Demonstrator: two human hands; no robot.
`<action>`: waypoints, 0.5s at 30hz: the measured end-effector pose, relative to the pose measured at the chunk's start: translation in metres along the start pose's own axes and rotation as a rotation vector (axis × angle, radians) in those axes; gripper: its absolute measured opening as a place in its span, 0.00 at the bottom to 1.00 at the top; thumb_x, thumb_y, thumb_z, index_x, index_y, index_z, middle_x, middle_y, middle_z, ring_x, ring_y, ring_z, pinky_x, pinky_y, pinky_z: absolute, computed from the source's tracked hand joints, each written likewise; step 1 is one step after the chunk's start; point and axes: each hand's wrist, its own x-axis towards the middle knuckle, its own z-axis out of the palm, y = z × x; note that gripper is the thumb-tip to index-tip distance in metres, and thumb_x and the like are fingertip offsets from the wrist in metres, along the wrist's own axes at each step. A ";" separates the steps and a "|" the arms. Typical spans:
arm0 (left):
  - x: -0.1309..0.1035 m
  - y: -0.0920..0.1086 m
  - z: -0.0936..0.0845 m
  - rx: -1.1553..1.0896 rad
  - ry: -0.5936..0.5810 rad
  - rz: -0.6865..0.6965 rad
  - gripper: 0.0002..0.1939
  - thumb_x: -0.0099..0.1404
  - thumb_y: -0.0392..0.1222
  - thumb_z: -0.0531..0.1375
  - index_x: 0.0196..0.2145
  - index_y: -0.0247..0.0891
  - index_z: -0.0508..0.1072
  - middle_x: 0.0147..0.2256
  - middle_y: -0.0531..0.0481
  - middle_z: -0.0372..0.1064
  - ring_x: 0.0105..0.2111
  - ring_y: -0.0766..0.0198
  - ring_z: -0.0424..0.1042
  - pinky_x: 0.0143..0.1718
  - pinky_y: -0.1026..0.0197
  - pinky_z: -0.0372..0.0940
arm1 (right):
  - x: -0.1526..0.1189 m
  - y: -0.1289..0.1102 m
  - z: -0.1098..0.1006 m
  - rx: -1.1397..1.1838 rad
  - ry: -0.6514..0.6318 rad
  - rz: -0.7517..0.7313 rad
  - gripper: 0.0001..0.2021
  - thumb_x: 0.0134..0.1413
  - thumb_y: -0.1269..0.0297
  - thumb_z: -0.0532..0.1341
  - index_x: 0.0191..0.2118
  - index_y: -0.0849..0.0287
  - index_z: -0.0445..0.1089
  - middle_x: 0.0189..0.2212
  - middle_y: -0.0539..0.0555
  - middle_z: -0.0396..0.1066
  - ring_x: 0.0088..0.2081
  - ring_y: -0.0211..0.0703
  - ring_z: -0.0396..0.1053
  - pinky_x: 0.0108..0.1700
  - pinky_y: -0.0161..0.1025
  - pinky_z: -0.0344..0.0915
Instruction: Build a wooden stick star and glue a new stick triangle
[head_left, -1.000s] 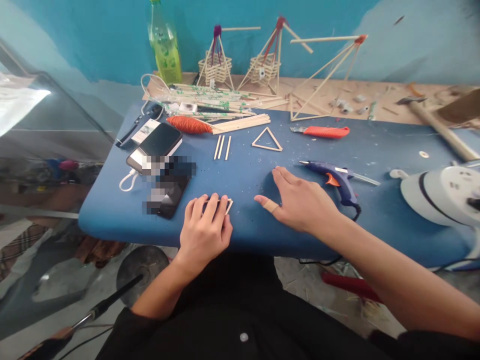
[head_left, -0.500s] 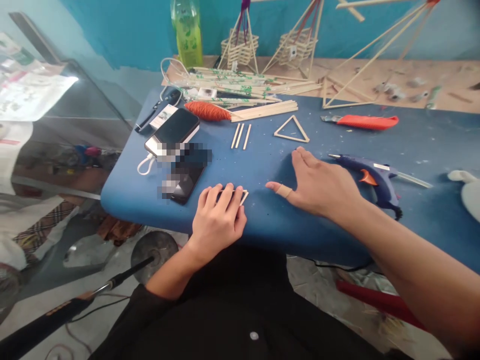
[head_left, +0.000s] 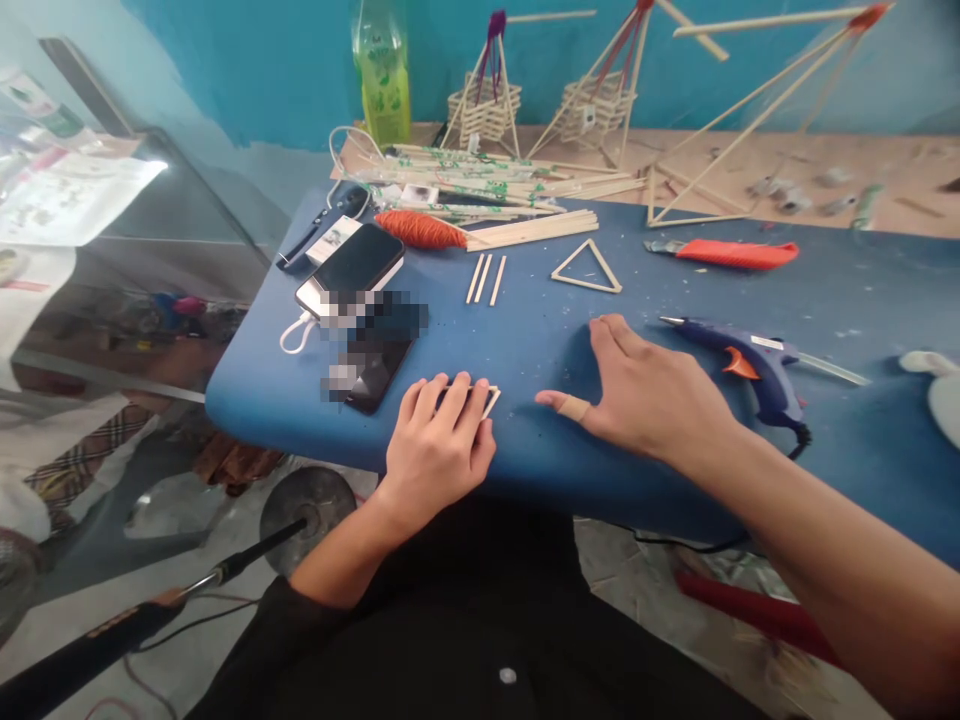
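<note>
My left hand (head_left: 439, 440) lies over a small stick frame (head_left: 491, 402) near the front edge of the blue table, its fingers resting on the frame and covering most of it. My right hand (head_left: 637, 385) is spread over the table to the right, holding nothing, with a tan band around the thumb. Beyond the hands lie a stick triangle (head_left: 587, 268) and three short sticks (head_left: 479, 279). A blue glue gun (head_left: 769, 365) with an orange trigger lies right of my right hand, below a red cutter (head_left: 739, 253).
Two phones, a black one (head_left: 375, 365) and one on a white block (head_left: 360, 262), lie at the left. Behind are orange thread (head_left: 420, 230), long sticks (head_left: 536, 229), a green bottle (head_left: 381, 80) and hanging-style stick structures (head_left: 486, 108). The blue table (head_left: 300, 420) ends in front of me.
The view has shifted slightly, so the table items appear a little lower. Both hands keep nearly the same pose and place on the table.
</note>
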 end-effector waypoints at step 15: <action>-0.002 0.000 0.003 -0.001 0.019 0.013 0.19 0.74 0.39 0.63 0.58 0.32 0.82 0.55 0.41 0.84 0.51 0.45 0.79 0.57 0.45 0.71 | -0.022 0.029 0.001 0.176 0.040 -0.178 0.45 0.77 0.38 0.47 0.78 0.77 0.55 0.78 0.73 0.51 0.78 0.65 0.57 0.76 0.61 0.64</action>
